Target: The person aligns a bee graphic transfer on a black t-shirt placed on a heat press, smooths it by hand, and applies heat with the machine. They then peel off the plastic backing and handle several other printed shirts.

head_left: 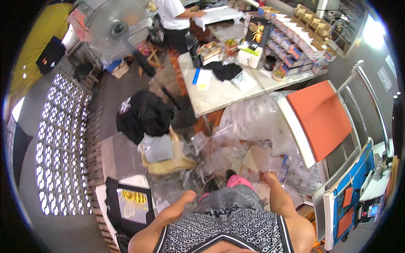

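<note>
My left hand (189, 197) hangs low beside my left leg, blurred, with its fingers hard to make out. Nothing shows in it. Close to my left forearm lies a black shirt (113, 200) with a yellow-and-black bee print (134, 198), on a white board (101, 194). On the other side, my right hand (268, 178) hangs beside my right leg, its fingers loosely apart and no object visible in them. Past it, to the right, is a heat press with an orange pad (320, 120) on a white base (297, 135).
Clear plastic bags (253, 122) litter the floor ahead. A yellowish chair (168, 166) bears black clothes (145, 114). Beyond stand a white table (215, 99), stacked small boxes (291, 42) and a fan (118, 29). A person in white (171, 14) handles white cloth at the back.
</note>
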`<action>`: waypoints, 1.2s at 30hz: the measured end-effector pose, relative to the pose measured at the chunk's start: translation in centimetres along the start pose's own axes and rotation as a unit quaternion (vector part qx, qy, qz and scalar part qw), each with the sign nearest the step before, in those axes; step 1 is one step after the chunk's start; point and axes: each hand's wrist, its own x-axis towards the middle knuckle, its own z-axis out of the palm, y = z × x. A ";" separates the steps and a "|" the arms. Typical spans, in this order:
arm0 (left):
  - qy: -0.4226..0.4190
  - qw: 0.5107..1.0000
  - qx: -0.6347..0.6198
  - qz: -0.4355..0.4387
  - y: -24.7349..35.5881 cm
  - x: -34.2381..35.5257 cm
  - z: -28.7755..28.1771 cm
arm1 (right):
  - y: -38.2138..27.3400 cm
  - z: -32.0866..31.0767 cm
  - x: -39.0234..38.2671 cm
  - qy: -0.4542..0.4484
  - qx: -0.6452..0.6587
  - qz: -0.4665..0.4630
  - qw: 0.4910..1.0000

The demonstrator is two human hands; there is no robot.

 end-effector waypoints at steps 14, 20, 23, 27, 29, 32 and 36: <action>-0.023 0.971 -0.210 0.109 36.0 16.8 -13.2 | -3.7 -7.3 11.5 0.215 0.505 -0.071 0.833; -0.015 0.944 -0.315 0.096 49.1 27.0 -8.2 | -5.1 -7.8 15.8 0.282 0.456 -0.071 0.841; -0.063 0.891 -0.447 0.052 52.3 32.7 -6.8 | -6.0 -7.7 16.1 0.292 0.451 -0.067 0.841; 0.025 0.873 -0.326 0.361 54.7 37.7 -6.4 | -7.3 -7.0 15.9 0.294 0.427 -0.069 0.853; 0.045 0.884 -0.334 0.323 55.8 38.4 -7.3 | -8.0 -6.6 15.6 0.292 0.415 -0.071 0.858; 0.007 0.976 -0.188 0.114 56.8 37.8 -9.0 | -9.4 -6.0 15.2 0.291 0.379 -0.081 0.875; -0.035 0.980 0.161 0.115 55.5 35.4 -10.7 | -11.7 -4.3 14.1 0.288 0.290 -0.107 0.906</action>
